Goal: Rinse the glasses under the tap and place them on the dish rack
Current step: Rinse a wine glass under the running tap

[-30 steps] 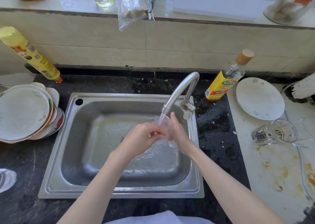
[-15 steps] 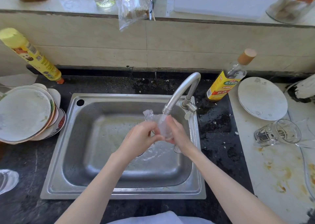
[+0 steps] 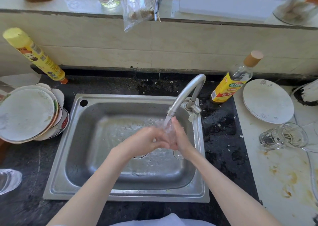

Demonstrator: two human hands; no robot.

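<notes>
A clear stemmed glass (image 3: 169, 131) is held over the steel sink (image 3: 120, 195), right under the running tap (image 3: 185, 95). Water pours onto it and splashes to the left. My right hand (image 3: 179, 138) grips the glass from the right. My left hand (image 3: 148, 140) is curled against it from the left, fingers on the glass. The glass's round foot (image 3: 178, 154) shows below my right wrist. Another clear glass (image 3: 282, 137) lies on its side on the light counter to the right.
A stack of plates (image 3: 25, 115) sits left of the sink, with a yellow bottle (image 3: 34, 55) behind it. A yellow-labelled bottle (image 3: 232, 81) and a white plate (image 3: 267, 101) stand to the right. A clear glass object (image 3: 8, 181) lies at the far left edge.
The glass has tipped from mouth pointing up-left to sitting directly under the stream; both hands stay closed around it and water now splashes across the sink.
</notes>
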